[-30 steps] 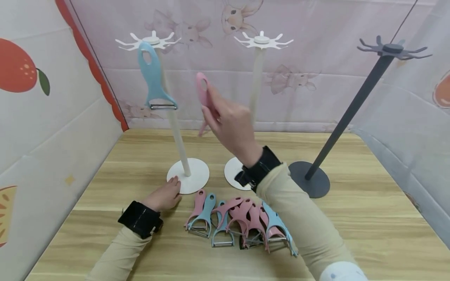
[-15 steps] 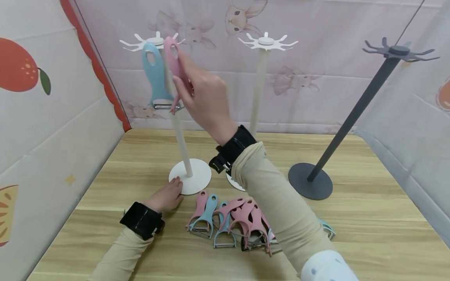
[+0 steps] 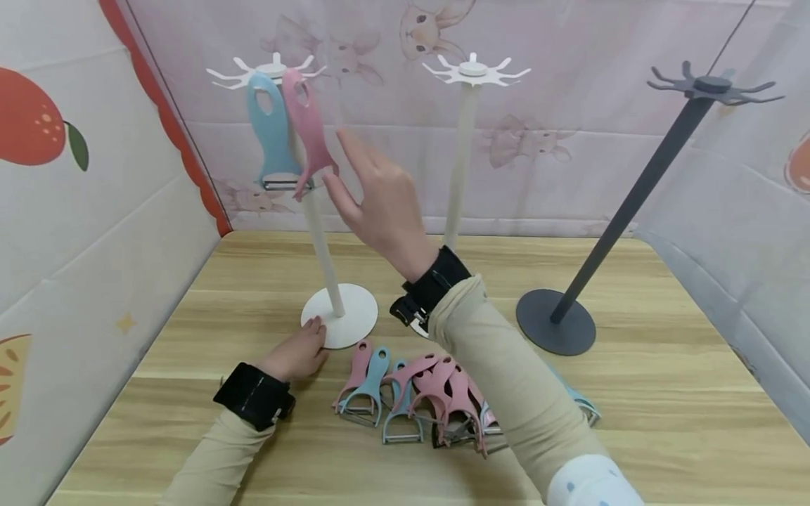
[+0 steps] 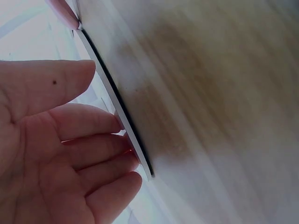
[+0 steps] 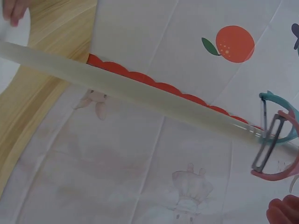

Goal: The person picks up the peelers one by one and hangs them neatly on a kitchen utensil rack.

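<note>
A pink peeler (image 3: 307,119) hangs by its handle hole from the left white hook stand (image 3: 325,256), beside a blue peeler (image 3: 272,130). My right hand (image 3: 391,211) is just right of the pink peeler, thumb and fingers spread and holding nothing. The thumb tip is close to the peeler's head; I cannot tell if it touches. In the right wrist view, the heads of the pink peeler (image 5: 276,176) and blue peeler (image 5: 281,100) overlap at the right edge. My left hand (image 3: 297,353) rests its extended fingers on the stand's round base (image 3: 358,318).
Several pink and blue peelers (image 3: 433,390) lie piled on the wooden table (image 3: 190,379) in front. Another blue peeler (image 3: 585,404) lies partly behind my right sleeve. A second white stand (image 3: 465,154) and a tilted-looking dark grey stand (image 3: 633,200) stand farther right.
My right hand carried the pink peeler left to the left white stand, then let go and drew back slightly. The peeler now hangs there. My left hand stayed on the base.
</note>
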Tool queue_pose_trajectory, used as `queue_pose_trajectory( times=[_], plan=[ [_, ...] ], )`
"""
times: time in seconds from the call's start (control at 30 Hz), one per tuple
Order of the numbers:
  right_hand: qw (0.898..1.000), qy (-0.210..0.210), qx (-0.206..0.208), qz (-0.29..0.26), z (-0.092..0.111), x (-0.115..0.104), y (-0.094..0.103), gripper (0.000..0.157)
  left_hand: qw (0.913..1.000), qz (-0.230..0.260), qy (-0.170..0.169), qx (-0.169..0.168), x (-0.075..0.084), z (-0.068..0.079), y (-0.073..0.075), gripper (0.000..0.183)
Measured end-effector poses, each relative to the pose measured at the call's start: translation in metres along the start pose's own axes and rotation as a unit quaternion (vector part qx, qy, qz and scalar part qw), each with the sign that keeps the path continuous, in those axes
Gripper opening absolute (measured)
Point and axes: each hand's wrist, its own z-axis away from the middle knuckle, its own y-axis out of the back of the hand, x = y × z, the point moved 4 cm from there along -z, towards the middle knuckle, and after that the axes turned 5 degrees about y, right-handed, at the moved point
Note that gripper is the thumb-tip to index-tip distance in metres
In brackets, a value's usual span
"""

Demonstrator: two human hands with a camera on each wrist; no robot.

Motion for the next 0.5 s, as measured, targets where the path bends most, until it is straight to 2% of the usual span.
queue_pose_trajectory(
  times=[0.13,0.27,0.4,0.5],
  plan=[
    [1.000,0.007,0.003,-0.006,0.021,0.005,0.000,0.042,1.0000,0.000,0.003,-0.005,-0.001,-0.001,-0.001,0.048],
    [1.000,0.005,-0.013,-0.008,0.048,0.012,0.002,0.036,1.0000,0.001,0.001,-0.002,-0.001,0.000,-0.001,0.048],
    [0.999,0.001,-0.051,-0.004,0.078,0.021,0.007,0.029,0.9999,0.008,-0.007,0.003,0.000,0.001,0.001,0.048],
    [0.995,-0.010,-0.101,0.004,0.103,0.028,0.011,0.027,0.9998,0.012,-0.011,0.008,0.000,0.001,0.000,0.048]
  ],
)
